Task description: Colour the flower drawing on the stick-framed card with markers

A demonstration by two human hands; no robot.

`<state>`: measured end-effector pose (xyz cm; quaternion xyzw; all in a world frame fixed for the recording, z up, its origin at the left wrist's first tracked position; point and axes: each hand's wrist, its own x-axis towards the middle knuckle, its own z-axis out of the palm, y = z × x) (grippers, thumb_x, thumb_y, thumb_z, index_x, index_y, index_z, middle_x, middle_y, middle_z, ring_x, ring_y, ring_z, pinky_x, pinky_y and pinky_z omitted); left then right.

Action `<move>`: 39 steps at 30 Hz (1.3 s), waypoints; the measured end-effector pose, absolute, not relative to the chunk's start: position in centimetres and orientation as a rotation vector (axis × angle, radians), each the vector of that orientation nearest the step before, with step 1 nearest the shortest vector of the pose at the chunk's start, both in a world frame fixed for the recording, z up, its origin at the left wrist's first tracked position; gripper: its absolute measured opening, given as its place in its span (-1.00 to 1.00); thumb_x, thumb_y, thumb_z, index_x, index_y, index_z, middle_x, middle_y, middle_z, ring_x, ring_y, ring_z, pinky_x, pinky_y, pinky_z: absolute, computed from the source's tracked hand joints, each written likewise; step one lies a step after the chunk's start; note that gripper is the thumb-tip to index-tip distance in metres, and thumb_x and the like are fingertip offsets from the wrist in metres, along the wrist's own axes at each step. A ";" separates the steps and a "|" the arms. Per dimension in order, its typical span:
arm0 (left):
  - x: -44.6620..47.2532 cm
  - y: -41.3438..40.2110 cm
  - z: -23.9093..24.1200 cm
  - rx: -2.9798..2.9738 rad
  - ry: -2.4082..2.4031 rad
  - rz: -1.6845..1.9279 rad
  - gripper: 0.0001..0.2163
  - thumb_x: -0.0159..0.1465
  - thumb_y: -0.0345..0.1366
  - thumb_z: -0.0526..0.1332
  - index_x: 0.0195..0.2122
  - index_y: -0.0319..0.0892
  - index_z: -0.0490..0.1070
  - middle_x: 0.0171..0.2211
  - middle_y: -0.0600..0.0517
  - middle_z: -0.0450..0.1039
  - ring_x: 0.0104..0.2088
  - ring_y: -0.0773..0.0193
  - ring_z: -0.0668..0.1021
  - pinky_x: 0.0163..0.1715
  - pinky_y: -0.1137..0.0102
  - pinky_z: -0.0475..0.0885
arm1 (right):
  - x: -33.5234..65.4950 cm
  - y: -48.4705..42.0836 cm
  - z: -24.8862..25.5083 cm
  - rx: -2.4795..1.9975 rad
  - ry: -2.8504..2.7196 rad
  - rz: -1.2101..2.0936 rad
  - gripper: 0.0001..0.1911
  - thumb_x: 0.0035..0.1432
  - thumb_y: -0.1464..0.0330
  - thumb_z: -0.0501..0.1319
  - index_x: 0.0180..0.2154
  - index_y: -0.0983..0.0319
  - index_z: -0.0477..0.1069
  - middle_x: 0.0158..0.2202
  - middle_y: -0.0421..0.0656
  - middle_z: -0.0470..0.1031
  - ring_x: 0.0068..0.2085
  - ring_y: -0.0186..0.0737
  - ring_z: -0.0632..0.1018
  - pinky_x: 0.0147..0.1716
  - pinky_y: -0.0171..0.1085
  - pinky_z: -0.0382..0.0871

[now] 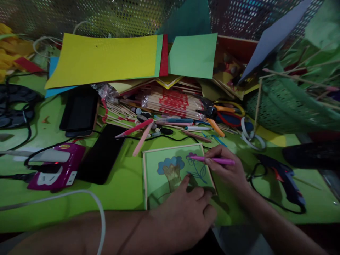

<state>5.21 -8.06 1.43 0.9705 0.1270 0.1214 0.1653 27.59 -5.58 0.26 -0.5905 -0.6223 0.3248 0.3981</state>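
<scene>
A small green card framed with wooden sticks point(155, 166) lies on the green table. It shows a blue-topped tree and a purple flower drawing. My right hand point(228, 170) is closed on a pink pen point(212, 160), its tip at the flower near the card's upper right. My left hand point(186, 212) rests on the card's lower edge, fingers bent and pressing it down, holding nothing.
Colored paper sheets point(106, 58) lie at the back. Wooden sticks point(172, 102), pens and scissors point(225, 113) clutter the middle. Two black phones point(79, 109) and a magenta device point(57, 166) sit left. A glue gun point(287, 180) lies right. A green basket point(287, 106) stands far right.
</scene>
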 end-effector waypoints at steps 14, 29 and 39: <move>5.1 -8.0 1.5 2.789 0.372 0.375 -0.78 0.52 -0.29 0.03 -0.09 -0.19 0.46 0.11 -0.11 0.50 0.06 0.11 0.51 0.19 -0.06 0.28 | 27.4 -5.5 0.5 -1.460 -1.636 0.842 -0.92 0.25 0.32 0.34 -0.30 0.16 0.49 -0.41 -0.22 0.51 -0.43 -0.25 0.50 -0.44 -0.29 0.36; 5.2 -8.0 1.6 2.780 0.367 0.342 -0.77 0.52 -0.28 0.02 -0.06 -0.18 0.47 0.13 -0.09 0.49 0.08 0.12 0.50 0.20 -0.05 0.26 | 27.4 -5.6 0.5 -1.462 -1.620 0.882 -0.90 0.26 0.28 0.35 -0.31 0.15 0.51 -0.41 -0.19 0.51 -0.41 -0.23 0.50 -0.43 -0.26 0.37; 5.2 -8.0 1.4 2.782 0.367 0.369 -0.77 0.52 -0.31 0.01 -0.07 -0.19 0.47 0.12 -0.11 0.50 0.05 0.12 0.51 0.21 -0.05 0.27 | 27.2 -5.5 0.7 -1.485 -1.599 0.822 -0.90 0.23 0.30 0.35 -0.33 0.16 0.50 -0.44 -0.20 0.51 -0.45 -0.24 0.48 -0.46 -0.27 0.35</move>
